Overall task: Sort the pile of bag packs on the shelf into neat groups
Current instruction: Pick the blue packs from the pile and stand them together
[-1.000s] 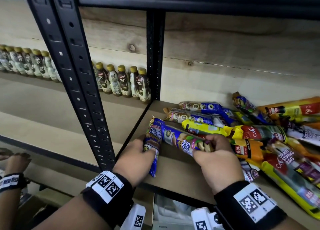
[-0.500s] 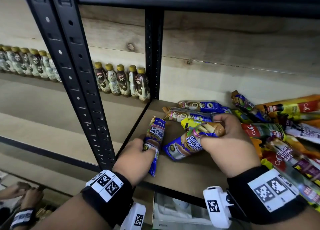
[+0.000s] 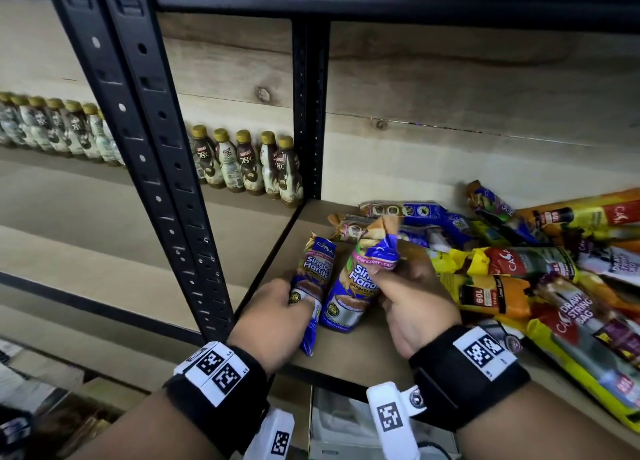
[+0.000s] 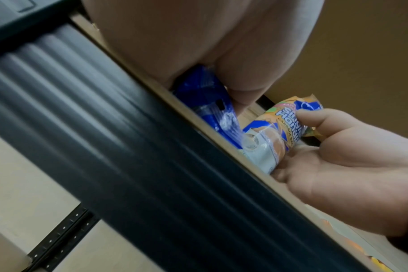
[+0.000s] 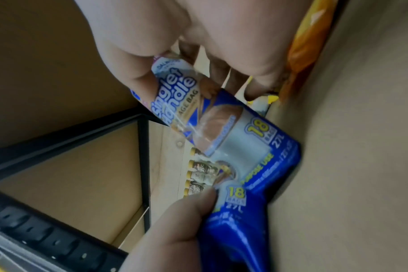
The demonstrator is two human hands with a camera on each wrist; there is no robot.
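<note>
Row of small bottled drinks [image 3: 242,163] with gold caps and brown-and-white labels, upright against the back wall in the left bay; same bottles [image 5: 198,176] glimpsed in the right wrist view. More of them [image 3: 52,127] further left, blurred. Black perforated steel uprights [image 3: 152,168] in front, a thinner black post [image 3: 310,109] at the rear. Pale wood-plank back wall [image 3: 450,88] with knots. White container [image 3: 339,425] below, contents unclear.
</note>
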